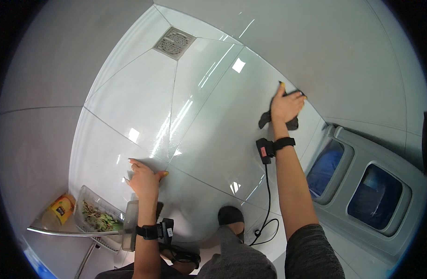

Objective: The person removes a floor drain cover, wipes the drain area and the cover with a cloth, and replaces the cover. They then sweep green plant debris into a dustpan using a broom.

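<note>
My right hand [286, 107] lies spread over a dark cloth [265, 120], pressing it onto the glossy white tile floor [220, 136] close to the foot of the wall. Parts of the cloth show beyond the wrist and around the fingers; the rest is under my palm. My left hand [145, 182] is held low above the floor with its fingers apart and nothing in it. Each wrist wears a black strap with a small device, and a black cable [268, 195] runs from the right one.
A metal floor drain [175, 42] sits in the far corner. To the right stands a grey bin [384, 188] with two openings and blue liners. At lower left, a chrome-edged shelf [73, 233] carries a yellow-labelled bottle [61, 209] and a clear basket [85, 191] of leafy greens.
</note>
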Available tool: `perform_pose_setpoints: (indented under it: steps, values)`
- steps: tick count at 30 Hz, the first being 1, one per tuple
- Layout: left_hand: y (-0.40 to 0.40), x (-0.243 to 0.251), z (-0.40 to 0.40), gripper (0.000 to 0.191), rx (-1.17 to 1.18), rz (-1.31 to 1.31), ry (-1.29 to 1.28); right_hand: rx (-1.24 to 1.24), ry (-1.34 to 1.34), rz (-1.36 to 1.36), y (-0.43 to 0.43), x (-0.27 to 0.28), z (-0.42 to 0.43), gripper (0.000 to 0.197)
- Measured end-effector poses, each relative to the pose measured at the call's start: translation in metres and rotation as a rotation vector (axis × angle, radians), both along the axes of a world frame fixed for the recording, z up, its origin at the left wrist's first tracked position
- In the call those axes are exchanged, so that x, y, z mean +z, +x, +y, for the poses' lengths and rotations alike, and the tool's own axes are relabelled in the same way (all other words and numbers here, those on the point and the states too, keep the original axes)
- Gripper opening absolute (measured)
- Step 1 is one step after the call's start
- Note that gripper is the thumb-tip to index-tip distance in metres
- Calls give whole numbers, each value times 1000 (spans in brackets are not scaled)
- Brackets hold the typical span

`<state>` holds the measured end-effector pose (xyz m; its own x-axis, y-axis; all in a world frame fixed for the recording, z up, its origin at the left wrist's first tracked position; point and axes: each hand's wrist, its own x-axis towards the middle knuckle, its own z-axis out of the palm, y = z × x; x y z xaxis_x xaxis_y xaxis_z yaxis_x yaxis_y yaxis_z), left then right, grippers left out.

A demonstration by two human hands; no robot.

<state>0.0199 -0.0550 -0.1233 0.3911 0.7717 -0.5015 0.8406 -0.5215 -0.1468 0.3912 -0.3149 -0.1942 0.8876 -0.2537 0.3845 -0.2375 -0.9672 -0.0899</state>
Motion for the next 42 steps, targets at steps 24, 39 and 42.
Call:
perform_pose_setpoints:
  steps: [24, 39, 42]
  values:
    - [-4, -11, 0, 86, -43, 58, 99, 883, -32, 88, -32, 22, 123, 45]
    - [-10, -17, -8, 92, -4, -33, 83, 1390, 73, -96, 45, -14, 396, 50]
    - [-7, -23, -11, 95, -8, 24, 93, 1327, 31, -83, 53, -17, 429, 51]
